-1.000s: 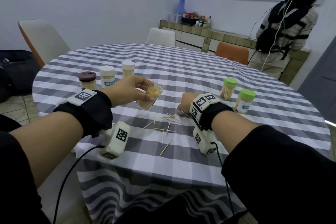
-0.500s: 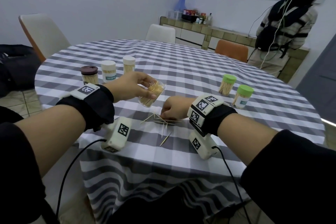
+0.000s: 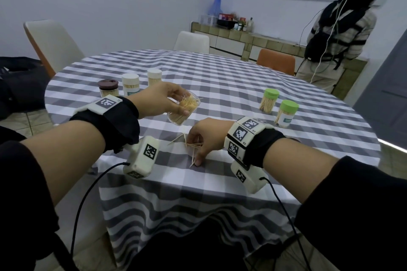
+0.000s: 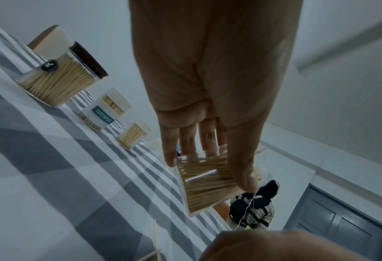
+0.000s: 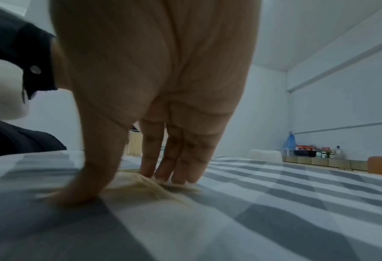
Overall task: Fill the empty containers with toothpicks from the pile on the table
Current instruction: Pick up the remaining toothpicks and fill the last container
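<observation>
Holding a clear container [image 3: 183, 109] in our left hand [image 3: 156, 101], we keep it tilted above the checked tablecloth [image 3: 220, 86], fingers and thumb wrapped around its wall; it is packed with toothpicks and has no lid on. In the left wrist view the same container [image 4: 204, 183] sits between fingertips and thumb, with sticks pressed against the clear side.

Just nearer to us than that container, our right hand [image 3: 207, 136] is down on the cloth over the loose toothpicks [image 3: 193, 145]. Its fingers are bunched and curled onto the sticks and the thumb tip is planted on the cloth. The right wrist view is blurred, but the toothpicks [image 5: 154, 185] lie under the fingertips [image 5: 163, 169]; whether any are actually lifted we cannot tell.

Left of the held container stand three capped jars of toothpicks: a brown-lidded jar [image 3: 108, 87] and two white-lidded jars [image 3: 130, 84]. Right of it, well apart, stand two green-lidded jars [image 3: 286, 113], also filled.

Beyond the table, far right of the container, a person with a dark backpack [image 3: 339, 35] stands facing a counter.
</observation>
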